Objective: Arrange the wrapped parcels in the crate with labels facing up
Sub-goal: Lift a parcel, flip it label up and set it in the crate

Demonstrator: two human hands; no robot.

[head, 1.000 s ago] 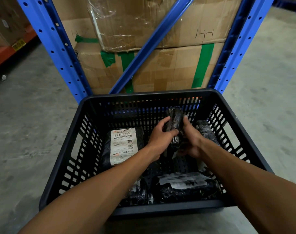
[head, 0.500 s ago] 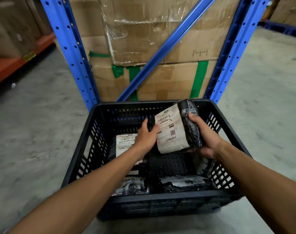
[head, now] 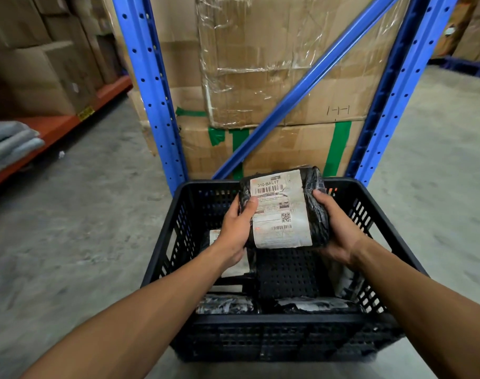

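Observation:
A black-wrapped parcel (head: 284, 212) with a white shipping label facing up is held above the back half of the black slatted crate (head: 277, 337). My left hand (head: 234, 231) grips its left edge, thumb on the label. My right hand (head: 338, 228) cups its right side from below. Inside the crate, another labelled parcel (head: 233, 268) lies at the left, mostly hidden by my left wrist. Two more black parcels lie along the near wall, one at the left (head: 224, 307) and one at the right (head: 315, 306).
The crate stands on a grey concrete floor (head: 77, 242). Right behind it rises a blue rack frame (head: 151, 91) with a diagonal brace, in front of stacked cardboard cartons (head: 260, 77). An orange shelf (head: 55, 127) with boxes and folded grey fabric runs along the left.
Both hands lifted the parcel off the crate floor and turned it over, so its label now faces up. It rose higher and squarer to me over the last half second.

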